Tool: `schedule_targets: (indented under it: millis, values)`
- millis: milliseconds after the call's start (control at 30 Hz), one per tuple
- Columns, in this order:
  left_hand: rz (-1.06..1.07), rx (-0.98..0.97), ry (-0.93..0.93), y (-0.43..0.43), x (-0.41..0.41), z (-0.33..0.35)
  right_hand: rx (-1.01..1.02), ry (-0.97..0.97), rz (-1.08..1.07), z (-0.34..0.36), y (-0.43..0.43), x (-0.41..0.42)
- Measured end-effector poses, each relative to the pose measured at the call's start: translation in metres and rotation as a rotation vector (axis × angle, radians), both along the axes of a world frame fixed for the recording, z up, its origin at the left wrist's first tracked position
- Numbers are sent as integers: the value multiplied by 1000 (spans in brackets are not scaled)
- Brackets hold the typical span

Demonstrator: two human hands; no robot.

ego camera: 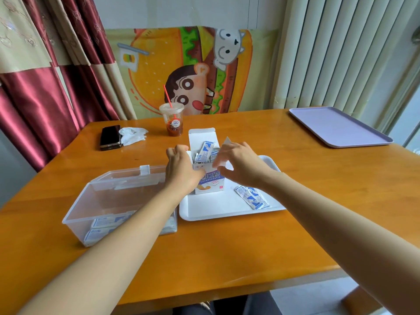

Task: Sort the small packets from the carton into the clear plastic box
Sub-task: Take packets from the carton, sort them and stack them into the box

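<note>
Grips the left wall of the open carton with the left hand, fingers curled over its top edge, thumb on the front. Closes the right hand on the carton's right-side flap, fingers bent and blurred; cannot tell how firmly. Holds the carton upright between both hands, on a white tray beneath the wrists.

Between the two sets of fingertips, in the carton's mouth: small packets, jumbled, some standing on end. Just under the right wrist, on the tray: a few loose packets, lying flat.

Just left of the left forearm, beside the tray: the clear plastic box, lid tipped back, with sorted packets flat at its near end, partly hidden by the forearm.

Beyond the hands, on the wooden table: an iced drink cup with a red straw. Beyond and left of the left hand: a dark phone touching a crumpled tissue. Well right of the right hand: a lilac tray.
</note>
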State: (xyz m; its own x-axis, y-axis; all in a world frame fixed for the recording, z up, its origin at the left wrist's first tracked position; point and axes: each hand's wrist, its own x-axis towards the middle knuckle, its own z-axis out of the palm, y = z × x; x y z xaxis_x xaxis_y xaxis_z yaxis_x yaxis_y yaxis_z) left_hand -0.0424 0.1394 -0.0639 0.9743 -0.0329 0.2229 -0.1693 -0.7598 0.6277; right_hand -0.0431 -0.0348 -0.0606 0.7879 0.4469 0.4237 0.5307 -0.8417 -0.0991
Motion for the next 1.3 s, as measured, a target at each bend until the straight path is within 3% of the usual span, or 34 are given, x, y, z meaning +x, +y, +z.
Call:
schedule_targets:
  millis: [233, 467, 633, 800, 900, 1100, 1300]
  values:
    - [25, -56, 150, -3, 11, 3, 260, 182, 16, -7, -10, 0]
    - [-291, -166, 310, -9, 25, 2, 510, 426, 45, -3, -27, -10]
    - [-319, -256, 292, -9, 23, 2, 482, -9, -225, 4, -35, -4]
    - [-365, -289, 374, -7, 22, 1, 72, 104, 45, 18, -24, 5]
    - [-363, -278, 405, -5, 19, -2, -48, 120, 55, 14, -18, 9]
    - [-334, -328, 382, -6, 15, -1, 9, 25, -44, 18, -19, 15]
    - [-271, -377, 333, -6, 12, 0, 346, 10, -76, 25, -32, 11]
